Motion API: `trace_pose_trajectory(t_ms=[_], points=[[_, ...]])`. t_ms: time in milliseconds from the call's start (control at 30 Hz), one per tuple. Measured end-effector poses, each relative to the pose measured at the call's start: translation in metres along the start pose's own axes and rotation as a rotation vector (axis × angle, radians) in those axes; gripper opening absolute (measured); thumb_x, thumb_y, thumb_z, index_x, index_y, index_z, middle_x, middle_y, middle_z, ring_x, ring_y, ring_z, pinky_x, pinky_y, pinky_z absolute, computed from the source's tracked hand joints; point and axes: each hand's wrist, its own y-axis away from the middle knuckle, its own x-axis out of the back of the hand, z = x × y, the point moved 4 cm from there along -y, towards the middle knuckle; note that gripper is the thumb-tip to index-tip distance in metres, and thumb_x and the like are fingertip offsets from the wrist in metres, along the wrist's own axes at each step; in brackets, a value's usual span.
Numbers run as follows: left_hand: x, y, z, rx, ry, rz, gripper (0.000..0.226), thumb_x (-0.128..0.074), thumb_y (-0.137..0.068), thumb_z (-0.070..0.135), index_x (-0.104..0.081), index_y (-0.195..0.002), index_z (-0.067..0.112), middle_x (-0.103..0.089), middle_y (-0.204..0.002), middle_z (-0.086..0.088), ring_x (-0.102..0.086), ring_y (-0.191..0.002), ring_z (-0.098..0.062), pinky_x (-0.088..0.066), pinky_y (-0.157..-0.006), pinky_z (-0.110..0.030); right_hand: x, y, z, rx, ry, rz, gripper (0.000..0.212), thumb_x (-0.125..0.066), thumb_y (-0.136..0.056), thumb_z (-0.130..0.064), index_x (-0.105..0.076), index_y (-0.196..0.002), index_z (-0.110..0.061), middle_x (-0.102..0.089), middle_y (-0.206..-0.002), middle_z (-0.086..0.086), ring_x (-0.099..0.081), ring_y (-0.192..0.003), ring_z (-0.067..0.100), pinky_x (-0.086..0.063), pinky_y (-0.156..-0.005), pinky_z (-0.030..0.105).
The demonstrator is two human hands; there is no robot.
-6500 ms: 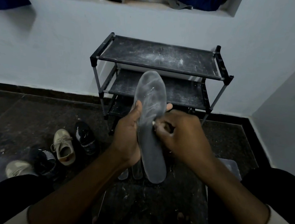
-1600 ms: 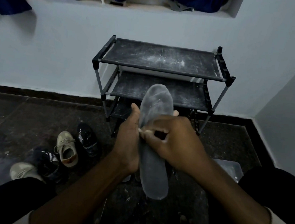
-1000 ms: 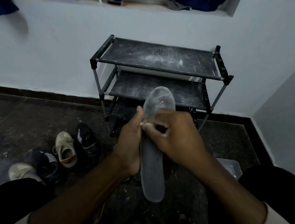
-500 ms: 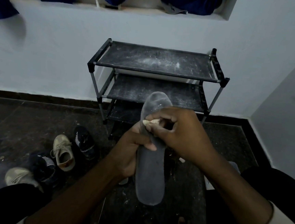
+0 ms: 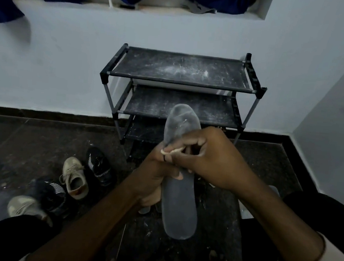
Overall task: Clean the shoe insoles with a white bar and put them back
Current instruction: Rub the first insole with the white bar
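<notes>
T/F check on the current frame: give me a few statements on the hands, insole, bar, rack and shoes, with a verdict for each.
1. The left hand grips the insole around its middle. True.
2. The right hand holds nothing. False: it pinches a small white bar against the insole's left edge.
3. White powder marks the top shelf of the shoe rack. True.
4. Shoes sit on that top shelf. False: the shoes lie on the floor, left of the rack.
</notes>
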Motion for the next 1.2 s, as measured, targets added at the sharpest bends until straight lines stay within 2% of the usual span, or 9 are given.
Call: trace_pose_trajectory(t_ms=[133, 233, 367, 500, 667, 800, 967, 1033, 1200], points=[[-0.0058, 0.0009, 0.0007, 0.013, 0.001, -0.026, 0.067, -0.050, -0.065, -0.020, -0.054, -0.129, -0.002, -0.071, -0.100, -0.013, -0.071, -0.094, -0.022, -0.059, -0.076, -0.031, 0.0032, -0.0066, 0.0009, 0.035, 0.060, 0.182, 0.005, -0.078, -0.088, -0.020, -0.081, -0.092, -0.019, -0.076, -0.079, -0.010, -0.070, -0.071, 0.003, -0.052, -0.061, 0.018], [-0.0038, 0.0006, -0.0010, 0.010, 0.017, 0.009, 0.073, -0.051, -0.062, -0.020, -0.052, -0.133, -0.004, -0.070, -0.103, -0.015, -0.070, -0.096, -0.025, -0.059, -0.077, -0.032, 0.0023, -0.0025, 0.0035, 0.002, 0.019, 0.060, 0.008, -0.078, -0.088, -0.021, -0.081, -0.095, -0.024, -0.077, -0.081, -0.007, -0.072, -0.071, 0.012, -0.060, -0.065, 0.038], [-0.0017, 0.0001, -0.0010, 0.009, 0.018, 0.015, 0.071, -0.051, -0.060, -0.020, -0.055, -0.129, -0.004, -0.068, -0.105, -0.018, -0.070, -0.098, -0.027, -0.058, -0.078, -0.034, 0.0018, -0.0023, 0.0029, 0.003, -0.029, 0.023, 0.006, -0.081, -0.086, -0.023, -0.082, -0.091, -0.025, -0.077, -0.080, -0.007, -0.073, -0.072, 0.014, -0.060, -0.068, 0.045], [-0.0041, 0.0001, -0.0018, 0.017, 0.018, 0.007, 0.069, -0.050, -0.062, -0.021, -0.059, -0.124, 0.006, -0.071, -0.104, -0.016, -0.071, -0.095, -0.025, -0.059, -0.078, -0.035, 0.0013, -0.0034, -0.0002, 0.022, 0.021, 0.166, 0.005, -0.078, -0.088, -0.019, -0.082, -0.091, -0.020, -0.076, -0.078, -0.008, -0.071, -0.070, 0.006, -0.058, -0.066, 0.038], [0.0002, -0.0015, 0.0007, 0.008, -0.001, 0.052, 0.074, -0.053, -0.058, -0.019, -0.053, -0.130, -0.003, -0.068, -0.103, -0.017, -0.069, -0.097, -0.028, -0.057, -0.077, -0.035, -0.0007, -0.0002, 0.0000, 0.002, -0.004, 0.014, 0.009, -0.080, -0.086, -0.018, -0.082, -0.094, -0.022, -0.076, -0.080, -0.013, -0.071, -0.072, 0.002, -0.058, -0.067, 0.024], [-0.0008, -0.0018, 0.0015, 0.013, 0.026, 0.031, 0.079, -0.051, -0.061, -0.020, -0.047, -0.138, -0.004, -0.064, -0.110, -0.022, -0.069, -0.098, -0.029, -0.056, -0.081, -0.039, -0.0028, -0.0035, -0.0001, 0.041, 0.025, 0.168, 0.005, -0.078, -0.087, -0.019, -0.082, -0.091, -0.019, -0.077, -0.079, -0.008, -0.072, -0.070, 0.005, -0.059, -0.066, 0.039], [0.0005, 0.0004, -0.0001, 0.018, 0.002, 0.036, 0.072, -0.052, -0.060, -0.020, -0.055, -0.129, 0.001, -0.070, -0.102, -0.015, -0.071, -0.096, -0.026, -0.057, -0.078, -0.037, -0.0026, -0.0012, 0.0020, 0.061, 0.042, -0.015, 0.012, -0.079, -0.087, -0.019, -0.082, -0.097, -0.025, -0.078, -0.083, -0.009, -0.072, -0.069, 0.007, -0.059, -0.063, 0.033], [-0.0008, 0.0014, 0.0006, 0.019, 0.015, 0.025, 0.072, -0.051, -0.061, -0.021, -0.055, -0.129, 0.000, -0.071, -0.102, -0.014, -0.071, -0.095, -0.025, -0.059, -0.077, -0.035, -0.0018, -0.0037, 0.0036, 0.082, 0.060, 0.008, 0.012, -0.080, -0.087, -0.020, -0.082, -0.096, -0.026, -0.078, -0.081, -0.006, -0.073, -0.068, 0.015, -0.059, -0.062, 0.041], [0.0001, 0.0011, 0.0030, 0.020, 0.040, 0.005, 0.076, -0.050, -0.063, -0.022, -0.049, -0.136, 0.000, -0.066, -0.106, -0.017, -0.069, -0.098, -0.026, -0.056, -0.080, -0.038, -0.0019, -0.0049, -0.0011, 0.122, 0.118, 0.118, 0.012, -0.078, -0.087, -0.016, -0.082, -0.097, -0.022, -0.078, -0.085, -0.007, -0.072, -0.070, 0.009, -0.058, -0.064, 0.038]])
